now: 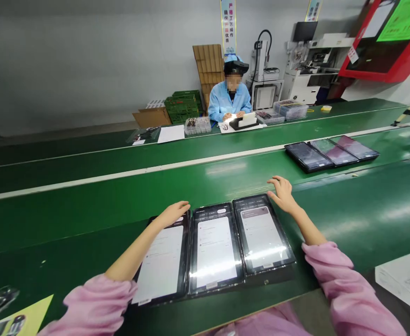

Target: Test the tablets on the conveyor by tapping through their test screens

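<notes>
- two bare hands are seen, the left hand [173,214] and the right hand [282,195], with pink sleeves [352,289] pulled up the forearms.
- both grips are held open; nothing is clamped. the left is laid on the top edge of the first tablet, and the right is spread just above the third.
- three near tablets [215,252] are lined up side by side on the green belt surface [86,228].
- three far tablets [333,151] are set in a row further along.
- one co-worker [229,95] in a blue smock is seated beyond the belts.
- the first tablet's corner is hidden by the left hand; the on-screen text cannot be made out.
</notes>
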Demonstrator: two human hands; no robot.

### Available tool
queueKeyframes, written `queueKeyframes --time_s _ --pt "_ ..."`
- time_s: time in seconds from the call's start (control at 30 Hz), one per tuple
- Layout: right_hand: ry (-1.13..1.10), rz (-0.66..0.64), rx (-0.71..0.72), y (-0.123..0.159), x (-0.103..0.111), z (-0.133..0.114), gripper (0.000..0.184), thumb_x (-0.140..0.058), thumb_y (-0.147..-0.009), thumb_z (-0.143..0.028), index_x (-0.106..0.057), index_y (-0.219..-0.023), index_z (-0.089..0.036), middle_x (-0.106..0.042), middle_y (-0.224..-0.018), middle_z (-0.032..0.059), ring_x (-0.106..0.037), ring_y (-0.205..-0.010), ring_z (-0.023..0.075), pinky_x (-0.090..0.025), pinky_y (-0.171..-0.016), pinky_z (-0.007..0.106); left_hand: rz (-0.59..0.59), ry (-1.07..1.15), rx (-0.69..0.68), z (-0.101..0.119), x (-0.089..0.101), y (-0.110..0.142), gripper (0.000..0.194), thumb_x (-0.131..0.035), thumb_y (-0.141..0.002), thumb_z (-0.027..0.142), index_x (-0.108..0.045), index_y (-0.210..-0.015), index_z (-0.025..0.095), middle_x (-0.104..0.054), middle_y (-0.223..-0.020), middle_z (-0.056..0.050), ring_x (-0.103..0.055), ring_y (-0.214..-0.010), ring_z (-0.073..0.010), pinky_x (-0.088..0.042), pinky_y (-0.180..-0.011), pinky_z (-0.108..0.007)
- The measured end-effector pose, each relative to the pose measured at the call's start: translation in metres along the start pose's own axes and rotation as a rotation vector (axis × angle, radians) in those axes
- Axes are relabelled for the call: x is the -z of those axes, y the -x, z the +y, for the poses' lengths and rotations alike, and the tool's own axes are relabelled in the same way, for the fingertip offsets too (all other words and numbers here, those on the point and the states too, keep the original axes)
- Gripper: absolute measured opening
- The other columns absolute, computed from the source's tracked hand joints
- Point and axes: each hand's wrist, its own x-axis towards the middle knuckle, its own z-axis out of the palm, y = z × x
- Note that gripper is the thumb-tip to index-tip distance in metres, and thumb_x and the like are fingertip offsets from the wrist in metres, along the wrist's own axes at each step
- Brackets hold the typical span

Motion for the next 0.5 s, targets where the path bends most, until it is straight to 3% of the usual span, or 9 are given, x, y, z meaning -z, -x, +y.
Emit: queueKeyframes --time_s 0.13,0.27,0.4,0.5 --pt "-0.195 0.163 -0.185 -0.008 -0.030 0.017 0.054 -0.023 -0.092 -0.059 -0.057 -0.110 -0.021 -0.056 -0.110 0.0133 -0.049 -0.108 0.0304 -0.036 -0.100 0.052 -0.062 -0.043 0.049 0.009 0.009 -0.013 0.054 -0.042 -0.073 0.066 -0.067 -0.072 0.018 -0.074 -0.089 -0.013 -0.069 -0.088 -0.0328 -0.053 -0.080 -0.038" --pt "-0.243 0.186 -0.291 -0.004 -0.045 0.032 0.054 -0.013 -0.095 -0.052 -0.056 -0.097 -0.021 -0.058 -0.100 0.0125 -0.050 -0.104 0.0288 -0.038 -0.099 0.049 -0.073 -0.072 0.072 0.012 0.020 -0.010 0.059 -0.035 -0.074 0.072 -0.060 -0.062 0.020 -0.071 -0.075 -0.012 -0.069 -0.079 -0.0314 -0.052 -0.076 -0.038" --pt "-0.315 0.025 -0.338 -0.007 -0.047 0.034 0.051 -0.017 -0.098 -0.049 -0.060 -0.092 -0.022 -0.063 -0.092 0.0074 -0.056 -0.093 0.0237 -0.044 -0.089 0.038 -0.115 -0.166 0.074 0.024 0.020 -0.010 0.064 -0.025 -0.078 0.069 -0.064 -0.062 0.021 -0.070 -0.071 -0.012 -0.069 -0.078 -0.0317 -0.052 -0.077 -0.038" --pt "-0.363 -0.158 -0.365 -0.021 -0.049 0.029 0.047 -0.027 -0.099 -0.051 -0.064 -0.098 -0.022 -0.066 -0.088 0.0036 -0.058 -0.087 0.0208 -0.044 -0.083 0.032 -0.114 -0.229 0.007 0.051 0.002 -0.018 0.064 -0.024 -0.081 0.066 -0.065 -0.062 0.019 -0.072 -0.078 -0.017 -0.069 -0.084 -0.0355 -0.052 -0.079 -0.042"
